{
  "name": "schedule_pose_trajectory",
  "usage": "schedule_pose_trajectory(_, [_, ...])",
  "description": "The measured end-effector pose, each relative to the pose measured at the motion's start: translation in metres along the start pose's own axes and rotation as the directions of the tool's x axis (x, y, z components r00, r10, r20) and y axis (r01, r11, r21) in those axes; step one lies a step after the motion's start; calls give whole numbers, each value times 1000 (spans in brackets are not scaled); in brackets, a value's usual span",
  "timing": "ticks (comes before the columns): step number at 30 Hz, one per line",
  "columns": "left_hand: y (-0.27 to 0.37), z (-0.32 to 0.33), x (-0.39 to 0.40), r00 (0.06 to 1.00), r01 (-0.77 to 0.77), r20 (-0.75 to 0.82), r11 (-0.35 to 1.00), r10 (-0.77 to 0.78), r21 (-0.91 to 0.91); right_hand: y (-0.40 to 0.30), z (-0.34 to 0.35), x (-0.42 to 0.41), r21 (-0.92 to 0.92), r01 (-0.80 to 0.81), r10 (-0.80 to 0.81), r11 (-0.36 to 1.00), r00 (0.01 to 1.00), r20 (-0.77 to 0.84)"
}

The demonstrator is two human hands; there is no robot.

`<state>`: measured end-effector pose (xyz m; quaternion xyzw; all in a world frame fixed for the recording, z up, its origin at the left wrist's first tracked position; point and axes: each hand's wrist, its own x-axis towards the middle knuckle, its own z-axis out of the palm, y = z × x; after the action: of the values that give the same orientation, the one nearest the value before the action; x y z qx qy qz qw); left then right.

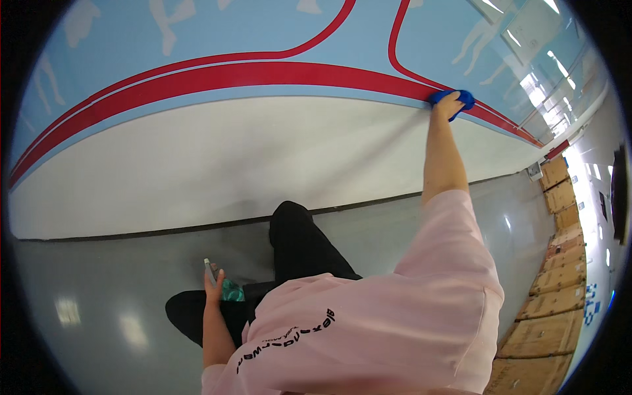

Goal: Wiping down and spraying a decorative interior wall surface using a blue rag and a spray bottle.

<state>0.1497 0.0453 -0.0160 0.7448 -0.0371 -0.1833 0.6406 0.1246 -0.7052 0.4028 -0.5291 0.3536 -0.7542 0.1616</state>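
At the right, my right hand (449, 104) presses a blue cloth (466, 100) against the wall's wide red stripe (296, 74), with the arm stretched out. My left hand (213, 286) is low at the left, beside my bent knee, and holds a slim grey object with a pale tip (210, 272), whose kind I cannot tell. Something shiny and green (232, 291) lies against that hand, partly hidden by it. The wall (222, 148) is white at the bottom and light blue with pale figures above the stripe.
A dark strip (148, 232) runs where the wall meets the glossy grey floor (98, 281). Wooden crates (543, 335) stand in a row along the right side. A small grey box (534, 171) sits low near the wall's far right end. My black-clad knees are close to the wall.
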Motion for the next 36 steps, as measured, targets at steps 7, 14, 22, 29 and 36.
schedule_pose_trajectory(7, [11,13,6,998,-30,48,998,27,61,-37,4,-107,43,79,-81,996,996,46])
schedule_pose_trajectory(14, [7,8,-5,994,-106,15,988,105,111,-167,-13,-239,235,282,-359,930,836,415])
schedule_pose_trajectory(22, [28,9,-12,994,-109,43,975,103,194,-236,1,-296,249,478,-532,842,664,524])
schedule_pose_trajectory(29, [45,15,-19,984,-179,39,964,175,198,-245,3,-301,259,481,-540,837,651,533])
schedule_pose_trajectory(36, [54,12,-18,986,-155,93,964,138,216,-250,1,-308,265,617,-638,741,526,562])
